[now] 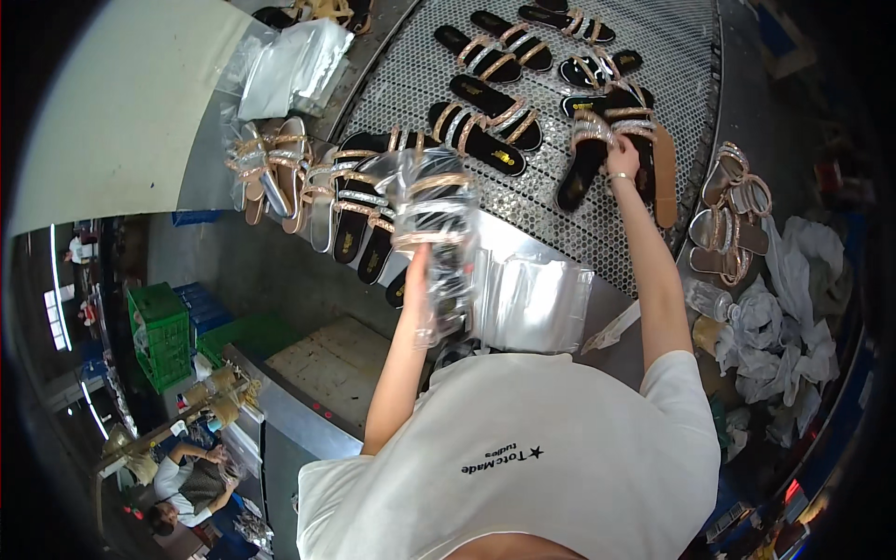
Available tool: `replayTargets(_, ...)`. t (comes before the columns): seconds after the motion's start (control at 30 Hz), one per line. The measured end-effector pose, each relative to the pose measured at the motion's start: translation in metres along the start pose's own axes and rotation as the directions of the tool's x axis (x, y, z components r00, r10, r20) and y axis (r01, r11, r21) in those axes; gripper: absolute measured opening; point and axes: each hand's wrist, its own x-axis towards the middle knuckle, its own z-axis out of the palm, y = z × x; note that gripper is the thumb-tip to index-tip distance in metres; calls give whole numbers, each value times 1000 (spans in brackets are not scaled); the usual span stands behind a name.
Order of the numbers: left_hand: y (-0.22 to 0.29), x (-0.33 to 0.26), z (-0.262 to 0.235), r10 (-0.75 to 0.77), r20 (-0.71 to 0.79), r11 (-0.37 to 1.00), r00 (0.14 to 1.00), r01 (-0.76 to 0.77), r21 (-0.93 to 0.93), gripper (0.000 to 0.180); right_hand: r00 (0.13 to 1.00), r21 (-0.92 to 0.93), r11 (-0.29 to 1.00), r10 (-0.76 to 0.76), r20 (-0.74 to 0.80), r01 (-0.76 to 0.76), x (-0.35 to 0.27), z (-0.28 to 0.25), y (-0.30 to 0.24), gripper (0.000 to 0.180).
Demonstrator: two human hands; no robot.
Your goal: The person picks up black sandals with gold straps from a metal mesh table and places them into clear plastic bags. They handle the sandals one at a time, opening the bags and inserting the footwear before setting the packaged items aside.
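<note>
Left hand [417, 271]: raised, fingers clenched round a clear plastic bag [437, 238] holding a pair of sandals, gripped near the bag's lower part.
Clear plastic bag: held upright above the near edge of the belt, in front of a row of sandals; rose-gold straps visible through the film.
Right hand [623, 157]: stretched far forward, fingers grasping the straps of a black sandal pair [597, 154] lying on the belt.
Black sandal pair: on the perforated metal belt [560, 201], right of centre, soles dark, straps glittering.
Other sandals [490, 121]: spread in pairs across the belt beyond both hands, well apart from each other.
Row of sandals [350, 201]: lined along the belt's left edge, just behind the held bag.
Stack of bags [532, 303]: flat clear bags just right of the left hand, below the belt.
Silver sandals [728, 215]: heaped to the right of the belt, beside crumpled white wrapping [784, 317].
Green crate [161, 334]: far left, low down.
</note>
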Motion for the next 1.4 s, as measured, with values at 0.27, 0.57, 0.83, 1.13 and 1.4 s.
replayTargets(0.27, -40, 49, -47, 240, 817, 604, 524, 578, -548, 47, 973, 883, 450, -113, 200, -130, -81, -79, -152, 21)
replayTargets(0.57, -48, 12, -1, 113, 752, 901, 650, 252, -353, 41, 810, 861, 390, -354, 468, -327, -201, -108, -197, 34)
replayTargets(0.83, -43, -60, -15, 26, 442, 906, 897, 165, -389, 63, 765, 771, 588, -371, 527, -245, -289, -87, -206, 28)
replayTargets(1.13, -29, -89, -67, 264, 636, 466, 725, 482, -742, 58, 534, 709, 638, -728, 430, 299, -332, -115, -241, 45)
replayTargets(1.4, -16, -113, -79, 438, 586, 457, 682, 392, -798, 55, 344, 697, 478, -876, 336, 535, -357, -125, -269, 53)
